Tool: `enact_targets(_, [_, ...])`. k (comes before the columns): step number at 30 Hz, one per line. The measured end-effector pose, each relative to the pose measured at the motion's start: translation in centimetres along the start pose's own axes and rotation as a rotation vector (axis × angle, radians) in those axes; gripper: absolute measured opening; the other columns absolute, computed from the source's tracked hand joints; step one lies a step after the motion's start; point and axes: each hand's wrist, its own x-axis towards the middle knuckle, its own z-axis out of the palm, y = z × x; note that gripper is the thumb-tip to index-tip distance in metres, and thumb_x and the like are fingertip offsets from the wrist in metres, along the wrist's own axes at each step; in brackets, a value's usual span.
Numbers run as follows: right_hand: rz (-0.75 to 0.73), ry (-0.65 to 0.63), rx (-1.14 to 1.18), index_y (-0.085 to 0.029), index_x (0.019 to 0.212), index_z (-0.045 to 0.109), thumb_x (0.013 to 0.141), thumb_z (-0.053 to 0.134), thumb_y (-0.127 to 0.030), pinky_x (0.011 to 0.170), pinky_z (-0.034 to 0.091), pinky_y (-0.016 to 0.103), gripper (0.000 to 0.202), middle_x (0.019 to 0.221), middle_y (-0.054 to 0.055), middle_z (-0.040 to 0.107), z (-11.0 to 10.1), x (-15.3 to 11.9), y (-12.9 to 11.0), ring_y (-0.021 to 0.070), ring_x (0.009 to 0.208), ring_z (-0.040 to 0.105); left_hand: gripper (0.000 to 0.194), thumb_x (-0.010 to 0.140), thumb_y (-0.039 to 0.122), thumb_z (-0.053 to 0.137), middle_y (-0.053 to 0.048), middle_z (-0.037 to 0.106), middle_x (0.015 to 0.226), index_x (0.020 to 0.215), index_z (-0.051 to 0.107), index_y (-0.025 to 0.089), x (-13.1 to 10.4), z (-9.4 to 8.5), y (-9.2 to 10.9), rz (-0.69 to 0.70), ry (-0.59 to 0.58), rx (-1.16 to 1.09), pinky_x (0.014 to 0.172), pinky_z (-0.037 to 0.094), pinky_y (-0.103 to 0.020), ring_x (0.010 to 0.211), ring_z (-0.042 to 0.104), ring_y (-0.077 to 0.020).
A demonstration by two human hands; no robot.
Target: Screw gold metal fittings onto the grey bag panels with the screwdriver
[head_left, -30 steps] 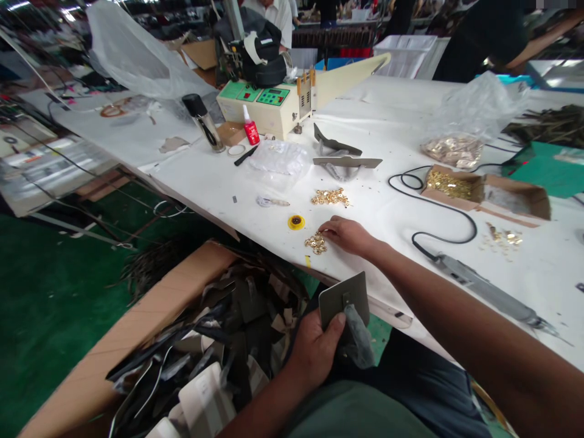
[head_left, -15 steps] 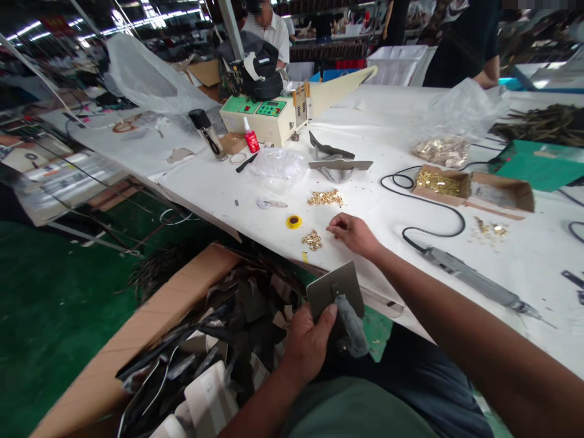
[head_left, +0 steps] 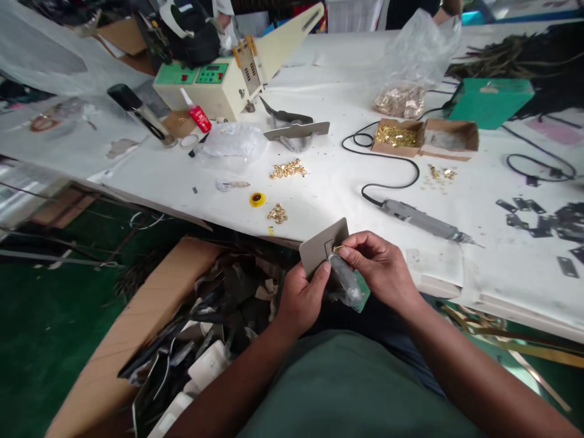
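My left hand (head_left: 303, 297) grips a grey-brown flat panel (head_left: 319, 246) by its lower edge, thumb on its face. A plastic-wrapped strap (head_left: 345, 280) hangs from the panel. Between the thumb and fingers of my right hand (head_left: 381, 264) is a small gold metal piece (head_left: 337, 248), held against the panel where the strap joins it. On the white table, left of the hands, lie a small pile of gold pieces (head_left: 277, 213), a larger gold pile (head_left: 288, 168) and a yellow round item (head_left: 258, 199).
An electric screwdriver (head_left: 422, 220) with a black cable lies right of my hands. Behind it stand cardboard boxes (head_left: 398, 137) of gold parts and a green box (head_left: 493, 102). A cream machine (head_left: 210, 88) is at the back left. A carton (head_left: 123, 322) of dark pieces stands below the table.
My right hand has come from beside the small gold pile to the panel, bringing a gold piece. The panel is raised and turned a little. The view has shifted downward and to the right.
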Motion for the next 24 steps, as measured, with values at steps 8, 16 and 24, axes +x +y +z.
enact_targets(8, [-0.273,0.035,-0.295,-0.026,0.095,0.075,0.092,0.072,-0.046,0.079,0.057,0.036,0.021,0.092,0.005,0.075,-2.5,-1.7,0.2,0.0218,0.085,0.069,0.029,0.097,0.040,0.065,-0.006,0.079,0.104,0.110,0.077,0.018,-0.7,2.4,0.4,0.078,-0.038,0.093,0.088,0.053,-0.030,0.094,0.071,-0.0233])
enact_targets(16, [-0.322,0.089,-0.367,-0.026,0.092,0.069,0.098,0.065,-0.040,0.074,0.054,0.034,0.016,0.087,0.005,0.072,-3.8,-2.8,0.7,0.0198,0.079,0.066,0.027,0.095,0.041,0.067,-0.005,0.079,0.093,0.099,0.078,0.017,-1.0,3.7,0.8,0.064,-0.037,0.121,0.081,0.052,-0.028,0.083,0.069,-0.0208])
enact_targets(24, [-0.431,0.085,-0.506,-0.025,0.099,0.065,0.100,0.059,-0.031,0.073,0.052,0.031,0.008,0.090,0.003,0.070,-4.1,-3.2,0.8,0.0172,0.077,0.064,0.027,0.097,0.038,0.064,-0.006,0.079,0.100,0.104,0.076,0.016,-1.0,4.1,1.0,0.080,-0.078,0.141,0.087,0.053,-0.028,0.091,0.071,-0.0219])
